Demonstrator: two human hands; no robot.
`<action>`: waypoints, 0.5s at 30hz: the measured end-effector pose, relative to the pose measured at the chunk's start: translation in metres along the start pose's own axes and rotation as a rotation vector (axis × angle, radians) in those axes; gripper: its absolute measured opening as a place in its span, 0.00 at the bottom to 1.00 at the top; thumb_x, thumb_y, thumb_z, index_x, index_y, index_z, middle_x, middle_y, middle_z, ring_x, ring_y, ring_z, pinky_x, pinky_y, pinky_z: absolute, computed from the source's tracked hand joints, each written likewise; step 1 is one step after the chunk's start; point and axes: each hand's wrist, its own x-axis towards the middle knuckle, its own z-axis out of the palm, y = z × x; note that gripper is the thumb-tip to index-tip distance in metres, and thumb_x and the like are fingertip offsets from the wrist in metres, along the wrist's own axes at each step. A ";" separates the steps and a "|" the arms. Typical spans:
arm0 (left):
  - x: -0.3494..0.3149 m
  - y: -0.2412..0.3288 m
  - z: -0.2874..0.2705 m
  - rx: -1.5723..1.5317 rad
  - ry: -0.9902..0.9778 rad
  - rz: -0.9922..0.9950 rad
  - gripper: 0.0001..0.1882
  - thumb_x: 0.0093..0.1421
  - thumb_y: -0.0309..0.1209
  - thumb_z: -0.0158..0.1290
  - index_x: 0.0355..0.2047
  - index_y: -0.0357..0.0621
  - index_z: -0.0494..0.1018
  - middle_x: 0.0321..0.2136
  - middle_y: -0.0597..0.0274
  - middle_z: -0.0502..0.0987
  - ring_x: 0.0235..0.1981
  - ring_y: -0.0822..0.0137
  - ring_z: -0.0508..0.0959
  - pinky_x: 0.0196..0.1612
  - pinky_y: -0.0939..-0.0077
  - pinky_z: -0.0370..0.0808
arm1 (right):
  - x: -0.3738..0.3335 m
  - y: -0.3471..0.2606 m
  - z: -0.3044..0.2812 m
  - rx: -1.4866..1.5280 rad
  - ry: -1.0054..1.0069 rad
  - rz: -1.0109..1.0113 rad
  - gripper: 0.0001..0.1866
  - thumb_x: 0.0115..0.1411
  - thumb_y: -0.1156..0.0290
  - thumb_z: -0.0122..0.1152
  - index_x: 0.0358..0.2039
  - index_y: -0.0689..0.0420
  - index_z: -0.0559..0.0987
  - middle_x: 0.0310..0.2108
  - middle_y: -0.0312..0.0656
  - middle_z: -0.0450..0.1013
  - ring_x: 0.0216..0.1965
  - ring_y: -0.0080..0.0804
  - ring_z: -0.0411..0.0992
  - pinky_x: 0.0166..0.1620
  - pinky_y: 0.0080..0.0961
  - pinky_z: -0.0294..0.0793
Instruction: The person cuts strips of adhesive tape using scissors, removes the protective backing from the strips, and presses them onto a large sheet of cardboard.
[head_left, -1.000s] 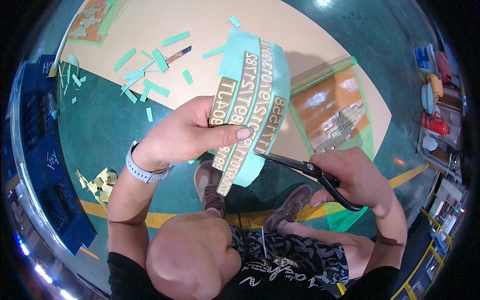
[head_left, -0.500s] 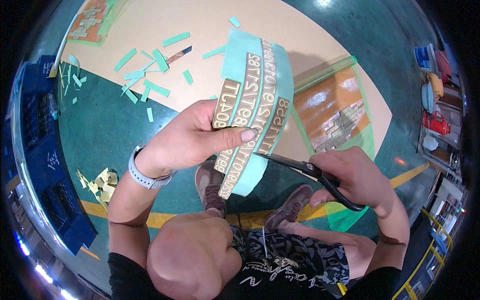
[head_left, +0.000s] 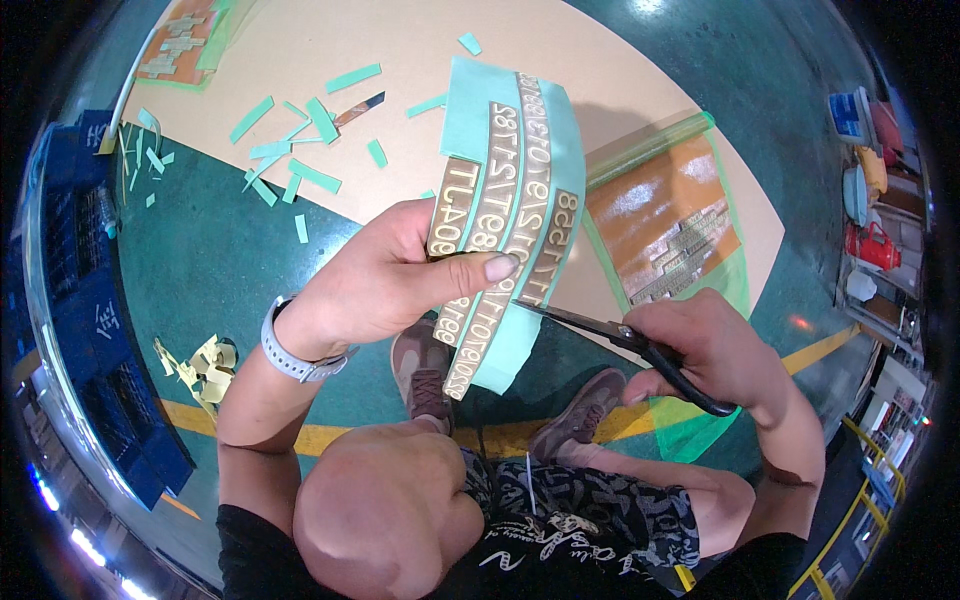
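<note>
My left hand [head_left: 385, 275] grips a curved pale-green sheet [head_left: 472, 108] between thumb and fingers. Raised strips [head_left: 536, 160] of gold-coloured characters run along it in several rows, and some of them lie under my thumb. My right hand [head_left: 705, 345] is closed around black-handled scissors [head_left: 600, 328]. Their blades reach the sheet's right side below my thumb, at the lower end of the shortest right-hand strip. The blade tips lie against the sheet, and I cannot tell how far they cut into it. My left wrist wears a pale watch band.
A tan board [head_left: 300, 50] stands ahead, strewn with green offcuts [head_left: 318, 120] and a thin blade-like piece [head_left: 360, 108]. An orange plate [head_left: 665, 215] with small metal strips and green film lies on its right. Blue crates [head_left: 110, 330] stand at left; crumpled yellowish scraps [head_left: 205, 370] lie on the floor.
My right hand and the scissors have shifted very slightly, and the blades look closer together. The sheet has tilted a little in my left hand.
</note>
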 end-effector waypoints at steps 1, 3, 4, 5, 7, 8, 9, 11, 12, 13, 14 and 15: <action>0.000 0.001 0.000 0.009 -0.005 -0.010 0.15 0.60 0.27 0.50 0.48 0.38 0.69 0.40 0.66 0.75 0.40 0.78 0.72 0.45 0.81 0.69 | 0.000 0.001 0.001 0.008 0.006 -0.011 0.23 0.47 0.50 0.63 0.24 0.58 0.69 0.18 0.47 0.66 0.23 0.51 0.68 0.24 0.36 0.63; 0.000 0.001 0.001 0.004 -0.003 -0.004 0.16 0.60 0.27 0.50 0.48 0.38 0.69 0.40 0.66 0.75 0.40 0.78 0.72 0.45 0.81 0.69 | -0.001 0.002 0.003 0.023 0.018 -0.031 0.22 0.47 0.51 0.63 0.24 0.58 0.69 0.17 0.47 0.65 0.23 0.51 0.68 0.24 0.36 0.64; 0.000 0.001 0.002 0.001 -0.003 -0.002 0.16 0.60 0.27 0.50 0.48 0.38 0.69 0.40 0.66 0.75 0.40 0.78 0.71 0.45 0.81 0.69 | -0.001 0.003 0.004 0.021 0.012 -0.029 0.22 0.47 0.51 0.64 0.24 0.58 0.69 0.17 0.47 0.65 0.23 0.50 0.68 0.24 0.36 0.64; 0.000 0.000 0.002 -0.001 0.000 0.008 0.15 0.60 0.27 0.50 0.48 0.38 0.69 0.40 0.66 0.75 0.40 0.78 0.71 0.45 0.81 0.69 | -0.001 0.003 0.004 0.019 0.006 -0.028 0.22 0.47 0.52 0.64 0.24 0.58 0.69 0.17 0.47 0.65 0.23 0.50 0.68 0.24 0.36 0.64; -0.001 -0.003 0.002 -0.006 0.004 0.029 0.15 0.60 0.27 0.50 0.48 0.38 0.69 0.40 0.66 0.75 0.40 0.78 0.72 0.45 0.81 0.69 | -0.001 0.004 0.005 0.023 0.004 -0.033 0.21 0.47 0.53 0.64 0.24 0.58 0.68 0.17 0.46 0.65 0.23 0.50 0.68 0.24 0.36 0.64; -0.001 -0.003 0.002 -0.013 0.003 0.035 0.15 0.60 0.27 0.50 0.48 0.38 0.69 0.40 0.66 0.75 0.40 0.78 0.72 0.45 0.81 0.69 | -0.002 0.004 0.005 0.029 0.007 -0.039 0.21 0.47 0.53 0.64 0.23 0.58 0.68 0.17 0.46 0.65 0.22 0.50 0.68 0.24 0.36 0.64; -0.001 -0.003 0.003 -0.021 0.003 0.040 0.15 0.60 0.26 0.50 0.48 0.38 0.69 0.40 0.66 0.75 0.40 0.78 0.72 0.45 0.81 0.69 | -0.002 0.004 0.006 0.034 0.011 -0.044 0.21 0.47 0.53 0.65 0.23 0.58 0.68 0.16 0.46 0.65 0.22 0.50 0.68 0.23 0.36 0.64; -0.002 -0.003 0.004 -0.034 0.006 0.040 0.15 0.60 0.26 0.50 0.48 0.38 0.69 0.40 0.66 0.75 0.41 0.78 0.72 0.45 0.81 0.69 | -0.003 0.005 0.007 0.028 0.002 -0.034 0.21 0.47 0.53 0.64 0.24 0.58 0.69 0.16 0.46 0.65 0.22 0.49 0.68 0.23 0.36 0.64; -0.002 -0.003 0.005 -0.041 0.010 0.034 0.15 0.60 0.26 0.50 0.48 0.38 0.69 0.40 0.66 0.75 0.41 0.78 0.72 0.45 0.81 0.69 | -0.003 0.005 0.007 0.026 -0.002 -0.029 0.21 0.48 0.52 0.64 0.24 0.58 0.69 0.16 0.46 0.65 0.22 0.49 0.68 0.23 0.36 0.63; -0.002 -0.003 0.005 -0.047 0.014 0.028 0.15 0.60 0.26 0.50 0.48 0.38 0.69 0.41 0.66 0.75 0.41 0.78 0.72 0.45 0.81 0.69 | -0.003 0.004 0.006 0.014 0.001 -0.031 0.21 0.48 0.52 0.64 0.24 0.57 0.69 0.16 0.46 0.65 0.22 0.49 0.68 0.23 0.36 0.63; -0.002 -0.004 0.005 -0.044 0.021 0.021 0.15 0.60 0.26 0.50 0.48 0.38 0.69 0.41 0.66 0.75 0.41 0.78 0.72 0.45 0.81 0.69 | -0.003 0.002 0.005 0.002 0.004 -0.034 0.21 0.48 0.52 0.63 0.24 0.57 0.69 0.16 0.46 0.65 0.22 0.49 0.68 0.23 0.36 0.63; -0.003 -0.005 0.005 -0.041 0.027 0.015 0.15 0.60 0.26 0.50 0.48 0.38 0.69 0.41 0.66 0.76 0.40 0.78 0.72 0.45 0.81 0.69 | -0.002 0.000 0.005 -0.009 0.006 -0.037 0.21 0.48 0.51 0.63 0.24 0.57 0.69 0.16 0.46 0.65 0.21 0.49 0.68 0.23 0.36 0.63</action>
